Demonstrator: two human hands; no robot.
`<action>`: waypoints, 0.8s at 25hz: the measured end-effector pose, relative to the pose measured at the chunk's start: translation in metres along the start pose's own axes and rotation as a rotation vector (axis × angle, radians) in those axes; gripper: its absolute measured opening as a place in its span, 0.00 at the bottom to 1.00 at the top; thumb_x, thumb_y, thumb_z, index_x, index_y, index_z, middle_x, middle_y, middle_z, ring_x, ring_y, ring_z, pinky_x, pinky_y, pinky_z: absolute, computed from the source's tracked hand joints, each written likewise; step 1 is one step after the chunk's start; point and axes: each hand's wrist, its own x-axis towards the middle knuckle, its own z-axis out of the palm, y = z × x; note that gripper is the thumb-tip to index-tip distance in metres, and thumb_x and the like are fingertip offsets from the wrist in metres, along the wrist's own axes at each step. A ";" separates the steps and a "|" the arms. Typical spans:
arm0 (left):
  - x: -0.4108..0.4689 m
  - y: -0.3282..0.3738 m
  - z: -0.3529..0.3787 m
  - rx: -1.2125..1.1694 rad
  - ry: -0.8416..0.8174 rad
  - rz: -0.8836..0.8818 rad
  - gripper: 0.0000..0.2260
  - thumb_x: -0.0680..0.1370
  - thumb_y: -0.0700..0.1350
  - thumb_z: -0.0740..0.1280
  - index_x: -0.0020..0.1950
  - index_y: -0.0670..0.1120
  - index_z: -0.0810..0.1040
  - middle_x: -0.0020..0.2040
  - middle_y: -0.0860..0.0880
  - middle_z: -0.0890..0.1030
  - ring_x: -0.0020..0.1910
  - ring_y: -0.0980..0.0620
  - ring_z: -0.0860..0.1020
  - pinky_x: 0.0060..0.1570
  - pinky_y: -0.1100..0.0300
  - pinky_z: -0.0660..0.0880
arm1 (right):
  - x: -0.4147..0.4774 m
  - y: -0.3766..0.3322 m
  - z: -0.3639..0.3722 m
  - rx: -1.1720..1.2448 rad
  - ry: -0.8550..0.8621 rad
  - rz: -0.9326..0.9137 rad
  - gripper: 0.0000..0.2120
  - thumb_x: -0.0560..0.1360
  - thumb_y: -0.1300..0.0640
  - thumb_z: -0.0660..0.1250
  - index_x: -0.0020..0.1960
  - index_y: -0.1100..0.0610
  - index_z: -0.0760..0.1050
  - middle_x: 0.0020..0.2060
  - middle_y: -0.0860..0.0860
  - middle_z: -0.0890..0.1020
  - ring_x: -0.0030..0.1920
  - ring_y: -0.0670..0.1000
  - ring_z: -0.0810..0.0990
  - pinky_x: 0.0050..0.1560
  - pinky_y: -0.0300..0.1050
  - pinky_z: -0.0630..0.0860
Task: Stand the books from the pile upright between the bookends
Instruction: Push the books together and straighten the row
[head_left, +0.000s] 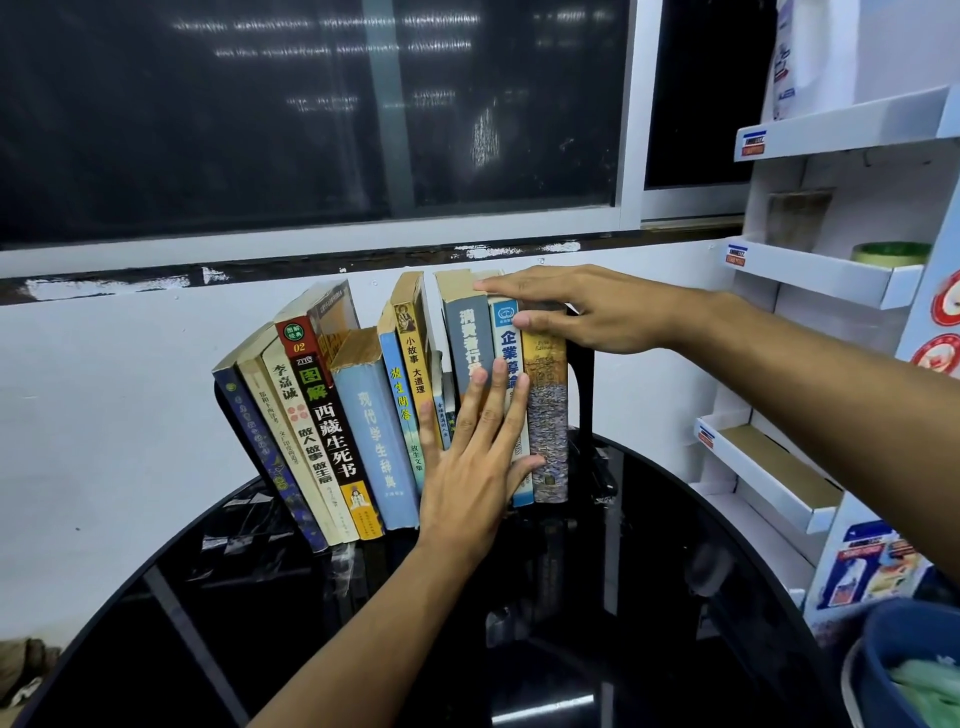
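Note:
Several books stand in a row on the black round table (649, 597) between two black bookends. The left ones, such as the black-and-red book (324, 410), lean to the left against the left bookend (228, 410). The light blue dictionary (376, 431) stands mid-row. At the right, the grey book (467, 332), a white-blue book (508, 338) and a tan mottled book (548, 415) stand upright against the right bookend (584, 384). My left hand (470, 467) presses flat with straight fingers on the spines of the right-hand books. My right hand (566, 306) rests on their tops, thumb against the spines.
A white wall and a dark window lie behind the table. White cardboard display shelves (810, 280) stand at the right, with a roll of tape (891, 253) on one. A blue bin (914, 670) sits at the lower right beside the table edge.

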 end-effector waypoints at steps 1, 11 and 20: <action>0.000 0.000 0.001 0.002 0.002 -0.001 0.40 0.80 0.67 0.57 0.84 0.50 0.44 0.84 0.49 0.43 0.82 0.49 0.42 0.76 0.36 0.36 | 0.000 0.001 0.001 -0.004 0.000 -0.002 0.25 0.83 0.42 0.55 0.79 0.39 0.59 0.75 0.44 0.67 0.71 0.44 0.67 0.69 0.46 0.71; 0.000 0.002 -0.007 -0.066 0.003 -0.001 0.40 0.80 0.65 0.60 0.84 0.50 0.46 0.84 0.50 0.42 0.82 0.49 0.42 0.76 0.34 0.39 | 0.001 0.002 -0.001 0.003 -0.033 0.013 0.25 0.83 0.44 0.56 0.79 0.38 0.57 0.76 0.45 0.66 0.72 0.46 0.67 0.68 0.53 0.74; 0.000 0.001 -0.001 0.004 -0.014 -0.003 0.41 0.80 0.67 0.59 0.84 0.48 0.46 0.84 0.49 0.42 0.82 0.49 0.42 0.76 0.34 0.37 | 0.002 0.001 -0.004 0.004 -0.046 0.008 0.25 0.83 0.45 0.56 0.79 0.40 0.58 0.75 0.46 0.67 0.72 0.47 0.67 0.69 0.48 0.73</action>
